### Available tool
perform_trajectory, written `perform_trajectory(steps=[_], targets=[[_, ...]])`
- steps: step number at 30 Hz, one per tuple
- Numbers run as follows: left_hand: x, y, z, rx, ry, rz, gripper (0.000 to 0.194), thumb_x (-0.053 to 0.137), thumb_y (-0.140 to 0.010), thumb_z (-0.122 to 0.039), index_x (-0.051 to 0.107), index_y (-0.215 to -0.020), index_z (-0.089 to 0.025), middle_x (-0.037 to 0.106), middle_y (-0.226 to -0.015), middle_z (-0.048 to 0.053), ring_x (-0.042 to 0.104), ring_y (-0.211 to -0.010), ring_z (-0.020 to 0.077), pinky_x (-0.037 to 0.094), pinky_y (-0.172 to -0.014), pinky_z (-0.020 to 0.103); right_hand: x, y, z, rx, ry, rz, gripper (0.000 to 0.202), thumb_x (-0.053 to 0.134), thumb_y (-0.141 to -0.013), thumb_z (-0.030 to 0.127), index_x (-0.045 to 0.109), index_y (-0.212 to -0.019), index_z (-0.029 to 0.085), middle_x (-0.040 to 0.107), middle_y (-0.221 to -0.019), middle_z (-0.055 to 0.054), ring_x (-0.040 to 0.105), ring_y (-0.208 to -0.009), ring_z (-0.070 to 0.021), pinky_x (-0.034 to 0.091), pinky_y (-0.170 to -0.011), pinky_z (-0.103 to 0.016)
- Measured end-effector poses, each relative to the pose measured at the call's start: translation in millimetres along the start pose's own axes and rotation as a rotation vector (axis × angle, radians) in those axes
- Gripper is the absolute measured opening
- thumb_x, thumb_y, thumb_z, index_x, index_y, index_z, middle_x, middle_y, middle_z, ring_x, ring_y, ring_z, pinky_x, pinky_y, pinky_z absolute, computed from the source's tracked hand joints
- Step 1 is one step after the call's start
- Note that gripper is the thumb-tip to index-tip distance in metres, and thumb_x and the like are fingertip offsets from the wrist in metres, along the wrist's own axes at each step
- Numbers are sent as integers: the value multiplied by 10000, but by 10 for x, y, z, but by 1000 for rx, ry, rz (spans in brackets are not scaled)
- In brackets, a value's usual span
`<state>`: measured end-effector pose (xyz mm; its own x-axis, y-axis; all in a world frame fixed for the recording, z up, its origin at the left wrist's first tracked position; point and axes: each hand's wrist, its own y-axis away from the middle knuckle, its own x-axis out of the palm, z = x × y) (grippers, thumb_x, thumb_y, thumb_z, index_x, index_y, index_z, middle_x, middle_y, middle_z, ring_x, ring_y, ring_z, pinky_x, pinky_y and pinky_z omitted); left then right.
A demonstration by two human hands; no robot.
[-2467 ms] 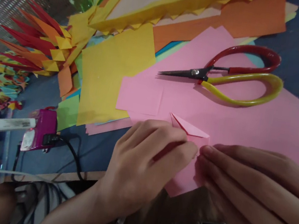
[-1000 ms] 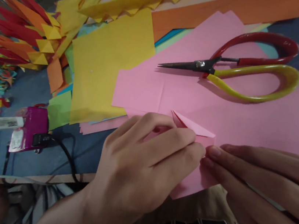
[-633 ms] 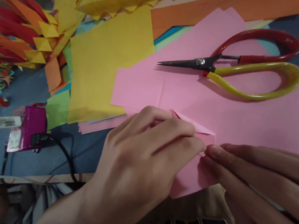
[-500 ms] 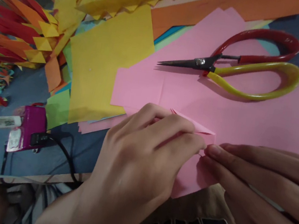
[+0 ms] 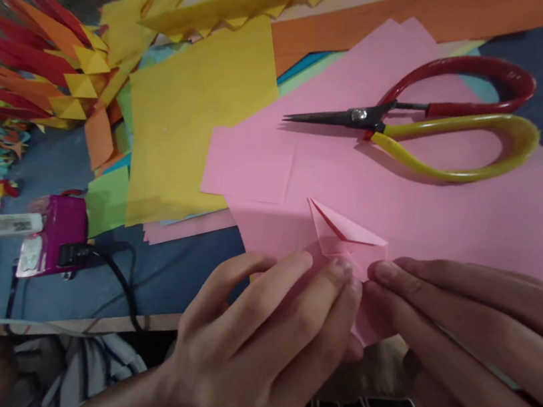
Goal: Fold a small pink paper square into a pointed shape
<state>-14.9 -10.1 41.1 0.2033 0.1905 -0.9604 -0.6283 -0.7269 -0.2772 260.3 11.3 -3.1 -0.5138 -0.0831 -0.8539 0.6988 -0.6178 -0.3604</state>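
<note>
A small folded piece of pink paper [image 5: 348, 234] lies on larger pink sheets near the table's front edge, with a pointed flap at its upper left. The fingertips of my left hand [image 5: 277, 339] press on its lower edge, fingers close together. From the right, my right hand [image 5: 466, 325] pinches the piece's right corner between thumb and fingers. The tips of both hands nearly meet there and hide the lower part of the fold. Beyond them rest scissors [image 5: 359, 115] with one red and one yellow handle, on the pink sheets [image 5: 441, 220].
A small pink rectangle [image 5: 249, 163] and a yellow sheet [image 5: 196, 125] lie left of centre. Red, orange and yellow folded paper spikes [image 5: 54, 58] stand at far left. Below them sits a purple plug box [image 5: 57, 234] with a black cable. Another person's arm shows at lower left.
My left hand has drawn back and down towards me, uncovering the folded pink paper and its flap. My right hand has stayed at the right corner.
</note>
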Motion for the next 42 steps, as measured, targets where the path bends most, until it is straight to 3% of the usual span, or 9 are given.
perform_trajectory(steps=[6, 11, 16, 20, 25, 29, 33, 37, 42], targets=[[68, -21, 30, -78, 63, -51, 313, 778, -1029, -247, 797, -1340, -215, 852, -1258, -64, 681, -1140, 265, 536, -984, 448, -1, 41, -23, -49, 6, 4, 599, 687, -1021, 133, 572, -1608, 124, 529, -1719, -37, 572, -1512, -323, 561, -1243, -506], [56, -49, 52, -228, 276, -48, 314, 761, -1019, -185, 795, -1325, -247, 855, -1201, -77, 666, -1123, 237, 538, -994, 420, 19, -13, -69, -49, -10, -14, 576, 705, -1013, 154, 605, -1580, 136, 562, -1690, -11, 580, -1497, -299, 534, -1256, -461], [18, -82, 125, -353, 472, -25, 315, 731, -1032, -139, 803, -1286, -310, 863, -1170, -97, 664, -1089, 202, 524, -997, 418, 34, -158, -108, -75, -26, -122, 403, 678, -997, 74, 716, -1395, 130, 757, -1428, -32, 676, -1330, -252, 553, -1172, -416], [27, -82, 154, -392, 550, -55, 316, 720, -1048, -148, 807, -1281, -343, 869, -1078, -102, 694, -963, 141, 521, -984, 381, 21, -192, -87, -61, -12, -147, 339, 668, -1002, 51, 751, -1320, 132, 786, -1323, -71, 715, -1231, -254, 581, -1098, -425], [71, -95, 162, -358, 532, -130, 321, 695, -1040, -126, 810, -1258, -331, 849, -910, -92, 707, -820, 135, 558, -986, 411, 61, -171, -64, -70, -12, -166, 370, 661, -978, -3, 755, -1325, 82, 763, -1347, -98, 688, -1239, -254, 567, -1127, -417], [57, -97, 143, -281, 495, -119, 326, 661, -1049, -107, 789, -1276, -303, 875, -1111, -56, 732, -937, 164, 583, -1024, 439, 101, -216, -30, -37, -43, -192, 370, 659, -977, 5, 743, -1324, 103, 762, -1318, -95, 691, -1218, -250, 616, -1063, -428], [71, -90, 13, -163, 271, -135, 300, 715, -1020, -127, 778, -1307, -190, 832, -1311, 13, 702, -1182, 245, 588, -1050, 451, 103, -242, 71, 34, -59, -215, 325, 643, -978, 14, 734, -1278, 101, 732, -1299, -120, 672, -1190, -257, 602, -1049, -433], [114, -105, -94, -105, 243, -125, 256, 712, -1043, -135, 746, -1289, -71, 810, -1278, 96, 735, -1179, 232, 613, -1052, 392, 72, -224, 179, 43, -59, -219, 343, 624, -968, 13, 718, -1294, 70, 713, -1316, -144, 648, -1239, -271, 577, -1094, -438], [127, -142, -43, -83, 226, -138, 170, 676, -1088, -225, 728, -1186, -96, 807, -1178, 103, 760, -1163, 239, 634, -1068, 393, 20, -252, 195, 11, -112, -250, 325, 622, -940, -59, 732, -1213, 76, 725, -1291, -117, 675, -1231, -224, 569, -1105, -369]])
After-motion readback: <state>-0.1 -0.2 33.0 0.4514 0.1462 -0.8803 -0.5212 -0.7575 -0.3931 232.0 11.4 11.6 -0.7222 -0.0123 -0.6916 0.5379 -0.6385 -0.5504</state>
